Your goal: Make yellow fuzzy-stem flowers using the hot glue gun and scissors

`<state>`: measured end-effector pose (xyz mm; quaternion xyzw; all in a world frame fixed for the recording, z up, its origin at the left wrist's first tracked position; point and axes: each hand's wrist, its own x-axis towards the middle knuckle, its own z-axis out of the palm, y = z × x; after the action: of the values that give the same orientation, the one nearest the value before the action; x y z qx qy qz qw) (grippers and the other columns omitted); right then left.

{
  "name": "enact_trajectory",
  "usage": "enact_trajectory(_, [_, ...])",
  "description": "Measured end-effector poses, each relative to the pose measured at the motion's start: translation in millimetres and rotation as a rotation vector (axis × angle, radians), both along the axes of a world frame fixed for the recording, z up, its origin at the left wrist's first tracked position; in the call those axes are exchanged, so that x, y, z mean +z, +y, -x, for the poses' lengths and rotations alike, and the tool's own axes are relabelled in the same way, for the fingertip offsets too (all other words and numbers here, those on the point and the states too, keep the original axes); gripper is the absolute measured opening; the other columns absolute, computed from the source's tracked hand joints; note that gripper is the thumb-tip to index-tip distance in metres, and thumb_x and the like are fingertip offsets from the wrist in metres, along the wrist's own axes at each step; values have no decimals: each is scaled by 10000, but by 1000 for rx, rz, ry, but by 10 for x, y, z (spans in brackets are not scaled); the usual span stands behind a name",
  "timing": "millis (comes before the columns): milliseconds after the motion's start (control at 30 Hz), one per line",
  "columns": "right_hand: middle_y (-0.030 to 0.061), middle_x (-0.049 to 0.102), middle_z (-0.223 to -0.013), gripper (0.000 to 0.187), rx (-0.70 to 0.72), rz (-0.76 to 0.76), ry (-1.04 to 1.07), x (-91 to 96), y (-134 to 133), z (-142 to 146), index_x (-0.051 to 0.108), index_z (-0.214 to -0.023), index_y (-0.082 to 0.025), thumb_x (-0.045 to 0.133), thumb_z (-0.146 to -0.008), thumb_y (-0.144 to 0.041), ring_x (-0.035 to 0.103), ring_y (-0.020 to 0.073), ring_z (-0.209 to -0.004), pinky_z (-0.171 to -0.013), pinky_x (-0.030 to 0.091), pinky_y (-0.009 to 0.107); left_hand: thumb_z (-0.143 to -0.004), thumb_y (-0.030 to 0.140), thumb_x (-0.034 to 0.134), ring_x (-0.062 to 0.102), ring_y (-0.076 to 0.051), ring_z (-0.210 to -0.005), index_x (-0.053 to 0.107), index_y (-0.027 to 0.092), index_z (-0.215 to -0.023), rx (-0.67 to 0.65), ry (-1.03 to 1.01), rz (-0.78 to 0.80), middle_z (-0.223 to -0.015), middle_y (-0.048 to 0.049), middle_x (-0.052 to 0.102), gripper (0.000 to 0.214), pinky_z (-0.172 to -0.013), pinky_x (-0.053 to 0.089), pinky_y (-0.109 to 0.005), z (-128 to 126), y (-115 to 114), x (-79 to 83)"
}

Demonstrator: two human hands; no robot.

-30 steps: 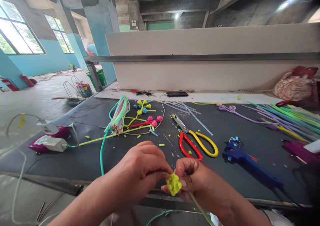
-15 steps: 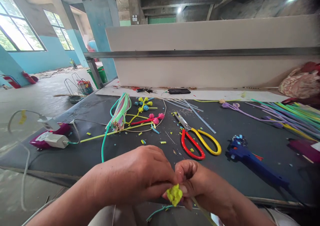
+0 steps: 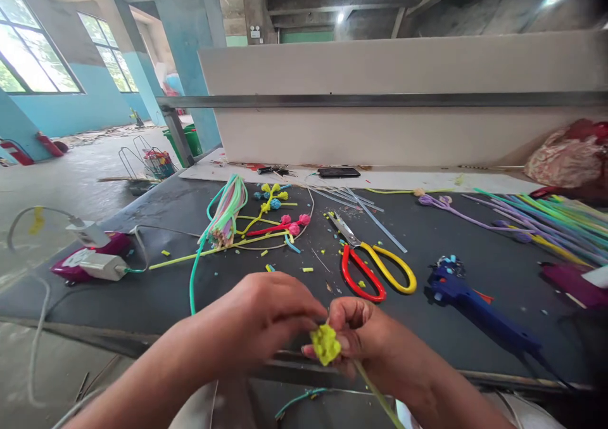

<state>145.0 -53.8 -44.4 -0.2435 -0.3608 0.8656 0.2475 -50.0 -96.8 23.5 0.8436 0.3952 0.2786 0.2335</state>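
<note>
Both my hands meet at the table's near edge around a small yellow-green fuzzy knot [image 3: 325, 344] on a thin green stem. My left hand [image 3: 266, 312] is closed, its fingertips pinching the knot from the left. My right hand [image 3: 363, 334] is closed on the knot and its stem, which trails down to the lower right. Red-and-yellow scissors [image 3: 373, 267] lie on the dark table [image 3: 156, 289] just beyond my hands. A blue glue gun [image 3: 475, 308] lies to the right.
A bundle of coloured pipe cleaners [image 3: 227, 212] and small finished stems [image 3: 280, 217] lie at centre left. Long coloured stems [image 3: 546, 223] fan out at right. A charger and cable [image 3: 95, 264] sit at left. A phone [image 3: 339, 172] lies by the white back board.
My hands stay together on the yellow-green knot, shifting slightly and turning it between the fingers. The view has swayed a little; nothing on the table has moved.
</note>
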Motion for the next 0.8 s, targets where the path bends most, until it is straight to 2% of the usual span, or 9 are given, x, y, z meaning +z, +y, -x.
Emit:
enact_trajectory(67, [-20,672,-569,255,-52,18,96,1,-4,6,618,-660,-161,844,-559,-221,583,64,-459,-495,429,169,-845,154,545,631,-145,-799,684,203,-1015,210,-266,45,-864,-45,689,225,-732,485,-233,-48,-21,-235])
enact_trajectory(100, [-25,668,-576,252,-55,24,138,4,-13,16,627,-667,-163,846,-557,-223,569,55,-447,-485,417,162,-810,164,598,629,-157,-852,665,213,-1084,233,-351,81,-945,-57,676,286,-754,493,-240,-88,-37,-361])
enact_trajectory(200, [-15,647,-606,250,-36,7,186,8,-59,65,667,-701,-140,844,-554,-240,542,46,-465,-449,379,143,-791,251,642,603,-186,-963,621,260,-1184,202,-556,142,-1110,-82,599,394,-824,495,-283,-236,-92,-654])
enact_trajectory(267, [-10,630,-633,249,-32,-3,155,5,-95,99,688,-749,-130,831,-580,-244,543,52,-523,-509,410,152,-827,325,596,593,-180,-943,610,284,-1201,181,-655,159,-1083,-80,559,376,-814,501,-297,-317,-116,-732])
enact_trajectory(400, [-1,639,-741,240,-74,19,112,-13,-156,153,701,-811,-161,814,-608,-218,573,84,-670,-663,446,194,-842,367,566,558,-182,-938,627,290,-1183,178,-668,125,-1062,-82,500,355,-819,490,-320,-377,-116,-721])
enact_trajectory(500, [5,634,-740,270,-94,29,148,-31,-188,192,706,-818,-158,823,-588,-236,568,96,-692,-665,441,196,-846,378,557,540,-203,-990,651,268,-1149,202,-656,71,-1091,-99,504,336,-841,474,-328,-368,-104,-726])
enact_trajectory(667, [11,619,-742,257,-116,5,124,-64,-234,234,707,-812,-146,816,-598,-238,548,99,-683,-666,431,203,-844,445,534,546,-225,-1018,727,201,-908,165,-645,91,-1044,-110,565,318,-838,474,-312,-331,-126,-707])
enact_trajectory(800, [-1,591,-704,246,-120,-4,59,-66,-261,241,705,-781,-158,816,-581,-248,531,110,-671,-664,432,220,-793,514,570,598,-206,-918,725,192,-935,147,-675,158,-1006,-103,608,384,-791,499,-289,-324,-148,-630])
